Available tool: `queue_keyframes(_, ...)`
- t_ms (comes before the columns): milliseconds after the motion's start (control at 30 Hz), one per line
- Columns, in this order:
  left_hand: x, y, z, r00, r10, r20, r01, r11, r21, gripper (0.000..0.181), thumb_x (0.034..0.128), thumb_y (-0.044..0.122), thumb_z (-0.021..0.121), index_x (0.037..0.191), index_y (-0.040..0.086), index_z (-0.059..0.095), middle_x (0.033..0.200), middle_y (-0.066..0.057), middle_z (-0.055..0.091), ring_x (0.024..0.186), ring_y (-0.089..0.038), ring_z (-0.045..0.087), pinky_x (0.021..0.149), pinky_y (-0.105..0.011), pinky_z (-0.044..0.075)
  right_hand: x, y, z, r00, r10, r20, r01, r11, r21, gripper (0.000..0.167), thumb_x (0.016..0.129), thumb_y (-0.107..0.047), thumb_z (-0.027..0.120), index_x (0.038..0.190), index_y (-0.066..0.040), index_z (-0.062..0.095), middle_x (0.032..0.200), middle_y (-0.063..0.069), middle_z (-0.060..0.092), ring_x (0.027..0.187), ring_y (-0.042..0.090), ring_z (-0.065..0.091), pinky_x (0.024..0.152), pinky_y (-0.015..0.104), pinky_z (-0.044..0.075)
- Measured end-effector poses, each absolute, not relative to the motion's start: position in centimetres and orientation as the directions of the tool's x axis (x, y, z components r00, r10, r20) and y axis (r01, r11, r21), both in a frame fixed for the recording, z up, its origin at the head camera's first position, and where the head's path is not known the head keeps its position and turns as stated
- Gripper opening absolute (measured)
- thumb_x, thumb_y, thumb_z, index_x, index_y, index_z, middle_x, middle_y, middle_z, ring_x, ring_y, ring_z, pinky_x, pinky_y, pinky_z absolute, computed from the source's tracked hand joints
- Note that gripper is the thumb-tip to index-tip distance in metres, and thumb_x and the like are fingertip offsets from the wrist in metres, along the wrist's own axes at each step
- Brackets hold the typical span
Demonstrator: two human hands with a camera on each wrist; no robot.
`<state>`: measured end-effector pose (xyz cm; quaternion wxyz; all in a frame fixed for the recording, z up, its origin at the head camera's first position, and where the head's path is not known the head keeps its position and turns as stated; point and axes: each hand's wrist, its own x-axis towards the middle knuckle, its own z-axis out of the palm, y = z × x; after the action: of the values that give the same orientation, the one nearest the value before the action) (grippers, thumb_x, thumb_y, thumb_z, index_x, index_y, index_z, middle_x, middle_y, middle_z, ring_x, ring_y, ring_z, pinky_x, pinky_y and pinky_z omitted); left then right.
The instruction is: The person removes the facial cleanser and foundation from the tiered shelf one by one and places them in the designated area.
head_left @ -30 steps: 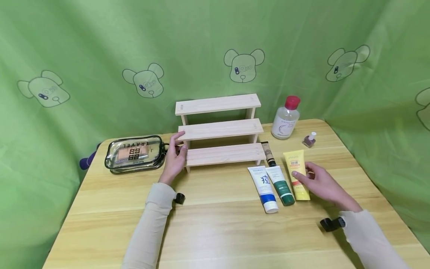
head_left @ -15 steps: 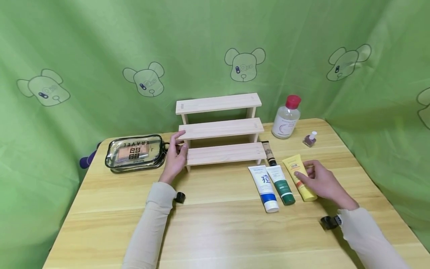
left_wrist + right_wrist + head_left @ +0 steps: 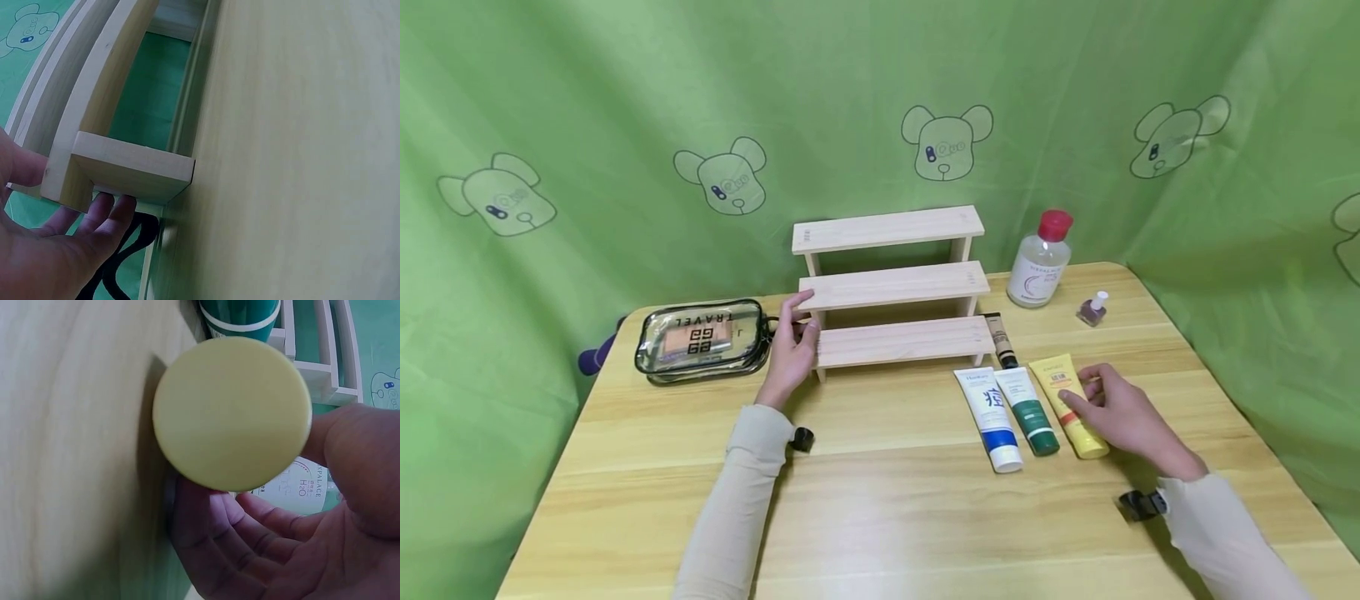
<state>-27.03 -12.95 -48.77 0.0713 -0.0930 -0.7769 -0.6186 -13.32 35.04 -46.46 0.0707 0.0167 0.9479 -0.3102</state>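
My left hand (image 3: 788,358) holds the left end of a three-tier wooden shelf (image 3: 895,287). In the left wrist view, its fingertips (image 3: 119,206) touch the side board under a tier. My right hand (image 3: 1123,412) grips a yellow squeeze tube (image 3: 1056,377) from the right, thumb over its front. The tube's round yellow cap (image 3: 231,412) fills the middle of the right wrist view and hides much of the tube. To the left of it lie a white-and-green tube (image 3: 1028,408) and a white-and-blue tube (image 3: 988,412), side by side on the table.
A dark-capped beige tube (image 3: 1002,340) lies by the shelf's right end. Behind stand a red-capped clear bottle (image 3: 1037,271) and a small nail polish bottle (image 3: 1092,309). A clear travel pouch (image 3: 700,342) lies left of the shelf. Green curtain (image 3: 850,100) surrounds the table (image 3: 880,500).
The yellow tube has turned so its cap end points further right, and it has come down slightly nearer me, lining up beside the green tube. My left hand stays on the shelf.
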Motion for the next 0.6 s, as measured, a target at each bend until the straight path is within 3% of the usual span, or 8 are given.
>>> queue_keyframes(333,-27.1,-13.0,-48.6,-0.975,0.073,0.209,0.22,0.214,0.952,0.051,0.1139,0.008,0.051,0.158,0.033,0.047,0.138,-0.025,0.057,0.098,-0.025,0.057,0.079,-0.035,0.052,-12.9,34.5,-46.4,-0.987,0.006,-0.16,0.101,0.798,-0.594,0.063,0.112,-0.035,0.062,0.146,0.015,0.044,0.114,0.025,0.062,0.102,0.034,0.063,0.078,0.034,0.051)
queue_keyframes(600,-27.1,-13.0,-48.7,-0.976,0.065,0.206,0.215,0.213,0.953,0.051,0.1129,0.006,0.051,0.158,0.03,0.047,0.134,-0.021,0.058,0.096,-0.024,0.057,0.077,-0.032,0.052,-12.4,33.8,-46.8,-0.99,0.038,-0.134,0.113,0.784,-0.611,0.066,0.112,-0.036,0.062,0.151,0.013,0.043,0.115,0.024,0.063,0.101,0.032,0.063,0.074,0.028,0.052)
